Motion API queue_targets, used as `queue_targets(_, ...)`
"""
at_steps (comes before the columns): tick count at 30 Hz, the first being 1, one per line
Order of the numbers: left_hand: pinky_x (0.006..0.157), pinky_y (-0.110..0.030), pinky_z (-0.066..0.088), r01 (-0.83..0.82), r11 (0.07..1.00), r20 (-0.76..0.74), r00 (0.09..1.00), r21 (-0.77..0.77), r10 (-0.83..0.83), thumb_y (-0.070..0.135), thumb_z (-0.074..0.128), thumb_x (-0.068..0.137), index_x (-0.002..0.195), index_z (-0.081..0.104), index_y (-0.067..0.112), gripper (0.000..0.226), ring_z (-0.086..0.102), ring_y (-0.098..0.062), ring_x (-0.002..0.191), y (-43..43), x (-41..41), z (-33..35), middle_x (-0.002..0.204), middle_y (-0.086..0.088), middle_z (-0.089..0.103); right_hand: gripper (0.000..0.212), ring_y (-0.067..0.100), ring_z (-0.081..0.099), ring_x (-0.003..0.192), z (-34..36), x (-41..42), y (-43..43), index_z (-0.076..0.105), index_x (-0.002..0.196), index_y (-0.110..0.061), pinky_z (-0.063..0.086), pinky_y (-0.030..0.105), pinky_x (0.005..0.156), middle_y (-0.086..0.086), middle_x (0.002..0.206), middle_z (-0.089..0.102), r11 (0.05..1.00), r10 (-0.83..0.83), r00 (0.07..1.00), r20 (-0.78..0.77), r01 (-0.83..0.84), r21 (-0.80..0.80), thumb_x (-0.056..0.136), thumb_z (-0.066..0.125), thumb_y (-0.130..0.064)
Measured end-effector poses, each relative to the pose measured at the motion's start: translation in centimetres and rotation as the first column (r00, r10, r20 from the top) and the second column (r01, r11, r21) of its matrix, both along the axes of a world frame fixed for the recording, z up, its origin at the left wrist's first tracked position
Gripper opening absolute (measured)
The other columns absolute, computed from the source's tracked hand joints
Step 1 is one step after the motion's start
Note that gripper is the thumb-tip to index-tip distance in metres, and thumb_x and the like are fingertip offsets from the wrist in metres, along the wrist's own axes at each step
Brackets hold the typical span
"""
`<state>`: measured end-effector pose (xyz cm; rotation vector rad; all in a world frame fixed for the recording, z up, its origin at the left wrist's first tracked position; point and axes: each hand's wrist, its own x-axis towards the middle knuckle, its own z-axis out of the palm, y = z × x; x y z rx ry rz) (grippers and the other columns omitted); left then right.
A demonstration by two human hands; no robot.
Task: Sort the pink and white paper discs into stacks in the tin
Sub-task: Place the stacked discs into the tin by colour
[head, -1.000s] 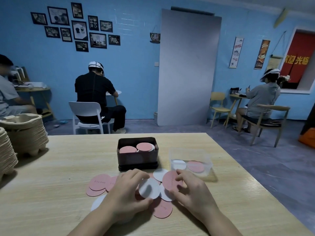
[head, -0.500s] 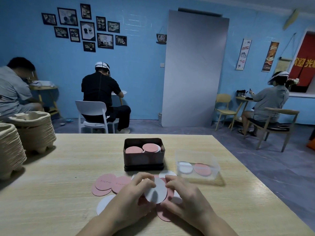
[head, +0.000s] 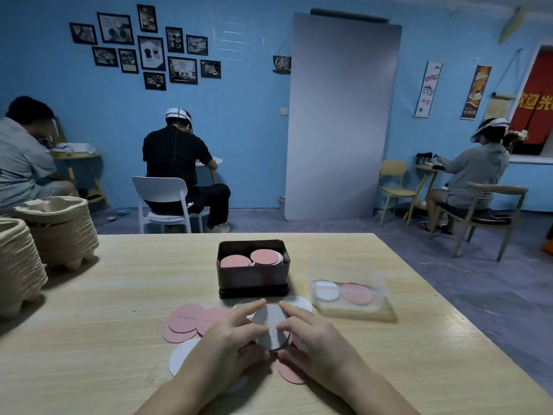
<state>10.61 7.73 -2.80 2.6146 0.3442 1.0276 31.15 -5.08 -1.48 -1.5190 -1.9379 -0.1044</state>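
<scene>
Both hands meet low over the middle of the worktop (head: pixel 98 348) and grasp one white disc (head: pixel 270 326) between them. The left hand (head: pixel 227 342) pinches its left edge with curled fingers, and the right hand (head: pixel 314 333) curls round its right edge, forefinger stretched along the far rim. The disc's near edge is lifted off the worktop. Whether more discs sit under it cannot be told.

Straight ahead of the fingertips, just beyond them, stands the dark tin (head: pixel 253 280), open at the top. Inside it are two stacks side by side, each topped by pink: the left stack (head: pixel 235 261) lower, the right stack (head: pixel 266 256) higher, with white edges showing at its side.

Loose discs lie around and under the hands. Overlapping pink discs (head: pixel 185 320) lie just left of the left hand's fingers. A large white one (head: pixel 183 353) shows partly from under the left wrist. Another pink disc (head: pixel 288 374) pokes out beneath the right palm, and a further white disc (head: pixel 300 304) lies just past the right forefinger, near the tin's foot.

To the right of the right hand, and a little farther out, sits a clear plastic box (head: pixel 348 272) holding one white disc (head: pixel 326 290) and one pink disc (head: pixel 356 293) flat on its bottom, side by side.

Well away to the left of the left hand, at the worktop's edge, stand two piles of stacked pulp trays (head: pixel 59 232).
</scene>
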Motion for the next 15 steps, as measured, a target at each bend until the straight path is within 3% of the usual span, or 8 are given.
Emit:
queue_targets(4, 0.077, -0.014, 0.053, -0.007, 1.000, -0.006, 1.000, 0.005, 0.007, 0.002, 0.079, 0.080, 0.110, 0.066, 0.041, 0.051, 0.065, 0.005, 0.097, -0.5, -0.1, 0.6, 0.149, 0.009, 0.052, 0.028, 0.005, 0.051, 0.133, 0.3, 0.2, -0.8, 0.060, 0.109, -0.027, 0.042, 0.020, 0.105, -0.001, 0.145, 0.055, 0.998, -0.036, 0.994, -0.101, 0.042, 0.053, 0.085, 0.071, -0.039)
queue_targets(7, 0.086, -0.001, 0.041, -0.028, 0.999, 0.012, 1.000, 0.031, 0.028, -0.003, 0.062, 0.079, 0.106, 0.067, 0.042, 0.052, 0.061, 0.009, 0.102, -0.8, -0.1, 0.9, 0.145, 0.009, 0.055, 0.030, 0.000, 0.044, 0.137, 0.4, 0.2, -1.2, 0.061, 0.108, -0.028, 0.042, 0.023, 0.106, -0.003, 0.146, 0.054, 0.997, -0.038, 0.989, -0.140, 0.047, 0.062, 0.084, 0.073, -0.040)
queue_targets(11, 0.086, -0.005, 0.044, -0.046, 0.999, 0.040, 0.998, 0.010, 0.045, -0.002, 0.057, 0.080, 0.093, 0.069, 0.040, 0.046, 0.059, 0.014, 0.107, -1.1, 0.0, 0.9, 0.141, 0.011, 0.057, 0.031, -0.002, 0.039, 0.140, 0.4, 0.0, -1.2, 0.062, 0.106, -0.025, 0.043, 0.022, 0.105, -0.002, 0.145, 0.054, 0.998, -0.036, 0.984, -0.172, 0.046, 0.053, 0.083, 0.076, -0.039)
queue_targets(15, 0.088, -0.014, 0.049, -0.037, 0.998, 0.071, 0.997, -0.053, 0.040, 0.007, 0.078, 0.083, 0.091, 0.070, 0.041, 0.036, 0.060, 0.007, 0.113, -0.9, 0.1, 0.6, 0.132, 0.013, 0.064, 0.029, -0.002, 0.043, 0.137, 0.4, -0.1, -1.2, 0.060, 0.102, -0.028, 0.042, 0.020, 0.104, -0.003, 0.143, 0.056, 0.999, -0.027, 0.986, -0.163, 0.032, 0.031, 0.082, 0.078, -0.038)
